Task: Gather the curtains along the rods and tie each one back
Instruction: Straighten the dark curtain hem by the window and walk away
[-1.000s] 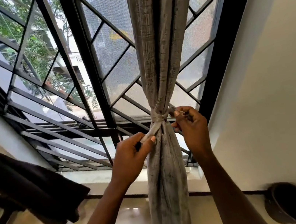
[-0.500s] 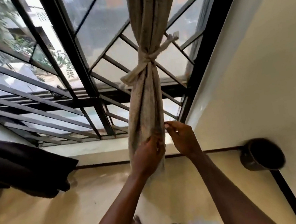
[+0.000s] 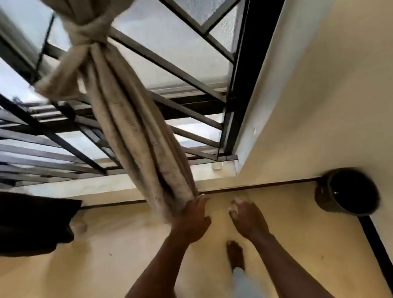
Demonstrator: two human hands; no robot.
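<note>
A beige curtain (image 3: 134, 122) hangs gathered in front of the barred window (image 3: 174, 49). A fabric tie-back (image 3: 92, 31) is knotted around it near the top of the view, one loose end drooping to the left. My left hand (image 3: 192, 221) rests against the curtain's bottom end with fingers spread, palm on the cloth. My right hand (image 3: 248, 217) hovers beside it, to the right, fingers loosely apart, holding nothing and clear of the curtain.
A dark round pot (image 3: 346, 192) stands on the floor by the right wall. A dark cloth (image 3: 19, 220) hangs in from the left. The window sill (image 3: 93, 185) runs below the bars. My foot (image 3: 235, 253) is on the glossy cream floor.
Both hands left the knot and slid down the curtain to its bottom end. My right hand has come off the cloth. The camera has tilted down toward the floor.
</note>
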